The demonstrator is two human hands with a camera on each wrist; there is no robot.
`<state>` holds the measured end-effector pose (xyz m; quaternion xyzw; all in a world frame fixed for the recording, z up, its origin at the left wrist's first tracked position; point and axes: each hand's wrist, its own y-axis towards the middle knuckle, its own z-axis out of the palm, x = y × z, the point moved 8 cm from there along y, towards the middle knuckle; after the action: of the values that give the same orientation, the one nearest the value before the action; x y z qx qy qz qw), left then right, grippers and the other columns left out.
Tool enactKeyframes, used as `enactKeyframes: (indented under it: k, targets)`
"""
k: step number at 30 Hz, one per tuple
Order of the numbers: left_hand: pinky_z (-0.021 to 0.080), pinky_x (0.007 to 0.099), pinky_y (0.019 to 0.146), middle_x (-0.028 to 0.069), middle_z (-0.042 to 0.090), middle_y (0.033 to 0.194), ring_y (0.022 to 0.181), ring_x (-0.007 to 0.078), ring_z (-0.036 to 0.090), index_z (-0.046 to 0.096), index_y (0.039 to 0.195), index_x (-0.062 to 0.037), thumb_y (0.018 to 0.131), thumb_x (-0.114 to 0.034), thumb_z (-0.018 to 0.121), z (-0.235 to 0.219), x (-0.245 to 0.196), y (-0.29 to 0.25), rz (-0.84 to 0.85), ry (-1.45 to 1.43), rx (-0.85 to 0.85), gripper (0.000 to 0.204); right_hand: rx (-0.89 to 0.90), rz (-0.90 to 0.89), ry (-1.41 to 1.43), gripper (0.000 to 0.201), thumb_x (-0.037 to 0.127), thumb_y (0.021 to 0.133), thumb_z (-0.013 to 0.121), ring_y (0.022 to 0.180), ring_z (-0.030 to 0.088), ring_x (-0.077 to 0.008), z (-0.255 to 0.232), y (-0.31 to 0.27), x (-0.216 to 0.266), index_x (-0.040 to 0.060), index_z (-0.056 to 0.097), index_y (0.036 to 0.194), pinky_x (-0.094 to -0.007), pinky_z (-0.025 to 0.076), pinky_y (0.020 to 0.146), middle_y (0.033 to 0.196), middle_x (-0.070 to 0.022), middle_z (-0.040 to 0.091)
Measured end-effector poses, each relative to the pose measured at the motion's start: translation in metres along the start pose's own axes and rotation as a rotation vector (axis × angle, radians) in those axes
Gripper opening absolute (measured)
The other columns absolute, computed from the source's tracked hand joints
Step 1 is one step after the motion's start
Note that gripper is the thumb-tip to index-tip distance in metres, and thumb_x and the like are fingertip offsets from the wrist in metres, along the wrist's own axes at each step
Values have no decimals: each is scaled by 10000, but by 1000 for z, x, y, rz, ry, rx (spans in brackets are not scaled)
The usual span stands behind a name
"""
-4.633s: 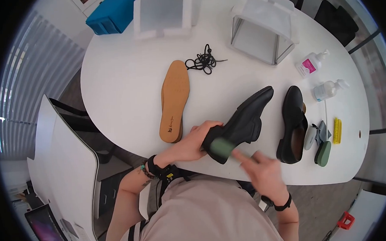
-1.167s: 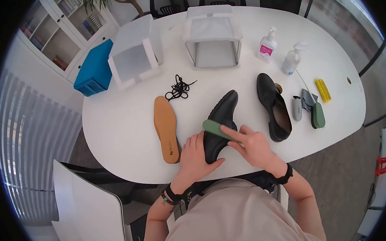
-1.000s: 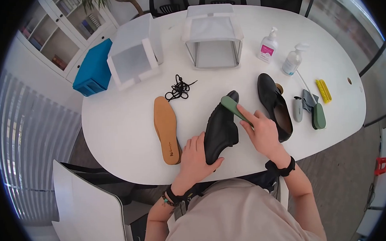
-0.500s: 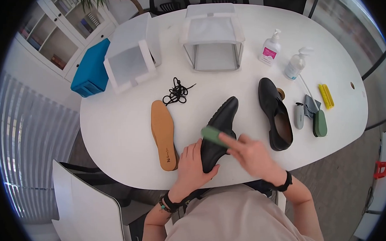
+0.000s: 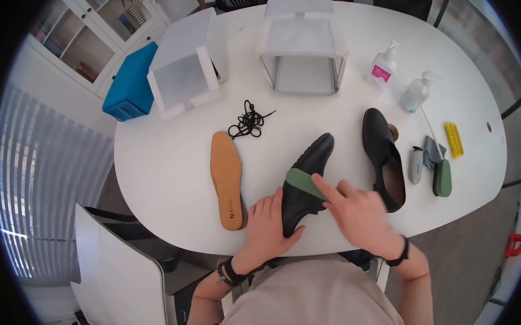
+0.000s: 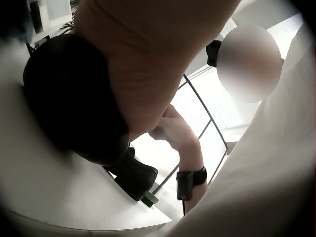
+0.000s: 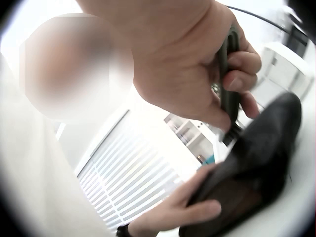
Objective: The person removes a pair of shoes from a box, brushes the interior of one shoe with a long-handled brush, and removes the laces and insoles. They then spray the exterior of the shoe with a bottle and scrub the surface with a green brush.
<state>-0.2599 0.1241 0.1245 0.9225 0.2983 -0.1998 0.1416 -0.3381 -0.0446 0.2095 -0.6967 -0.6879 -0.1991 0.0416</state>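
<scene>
A black shoe (image 5: 313,160) lies tilted on its side on the white table, toe pointing away. The left hand (image 5: 267,229) holds its heel end, fingers on the left side and thumb at the near end. In the right hand (image 5: 359,216) is a green-backed brush (image 5: 304,182), its head against the shoe's upper. The right wrist view shows the fingers curled round the brush handle (image 7: 229,94) beside the shoe (image 7: 256,163). A second black shoe (image 5: 380,143) stands to the right. In the left wrist view the near shoe (image 6: 74,98) is dark and partly hidden by the hand.
Tan insoles (image 5: 227,175) and black laces (image 5: 250,122) lie left of the shoe. At right are a grey bottle (image 5: 416,166), a grey cloth (image 5: 431,154), a green brush (image 5: 442,179), a yellow brush (image 5: 454,140) and two pump bottles (image 5: 381,69). Boxes (image 5: 302,36) stand behind.
Since the earliest frame, the shoe has been lowered from a raised tilt onto the table, and the left hand has shifted along its heel end. The brush has moved back and forth along the upper.
</scene>
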Motion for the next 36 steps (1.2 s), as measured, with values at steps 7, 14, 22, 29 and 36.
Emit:
enactKeyframes:
  k: [7,14,22,29,36]
  targets:
    - [479,557,1024,257,605,1395,1195,434,597,432,1579,98,845,-412,867,2,-2,-1,114,74,-138,995,-168,-113,-31,509,190,646,836,503,415,-126,-153,-1,86,178,769,1151,-290,349,456,750,18,455]
    - [494,519,973,219,602,1328,1170,402,588,371,1630,89,803,-390,891,3,-1,0,43,100,-105,1088,-95,141,101,433,215,639,891,480,351,-108,-148,-6,88,185,789,1059,-269,330,471,694,37,378]
    - [488,525,994,215,604,1335,1178,397,592,383,1626,79,801,-380,890,2,0,-3,56,49,-126,1072,-116,85,128,429,189,644,871,480,347,-98,-156,-2,97,195,793,1066,-256,311,461,698,41,369]
    - [493,531,1026,210,602,1371,1192,412,601,399,1615,66,822,-383,877,7,4,-7,74,54,-126,1030,-44,-328,178,685,144,832,753,540,519,-133,-81,5,63,260,686,1504,-295,379,452,845,-9,455]
    - [487,531,1021,244,596,1329,1181,424,588,368,1625,80,798,-333,878,2,4,-2,40,1,-83,1056,-170,165,95,635,89,946,749,598,636,-280,14,5,-59,237,651,1555,-429,504,539,859,-97,567]
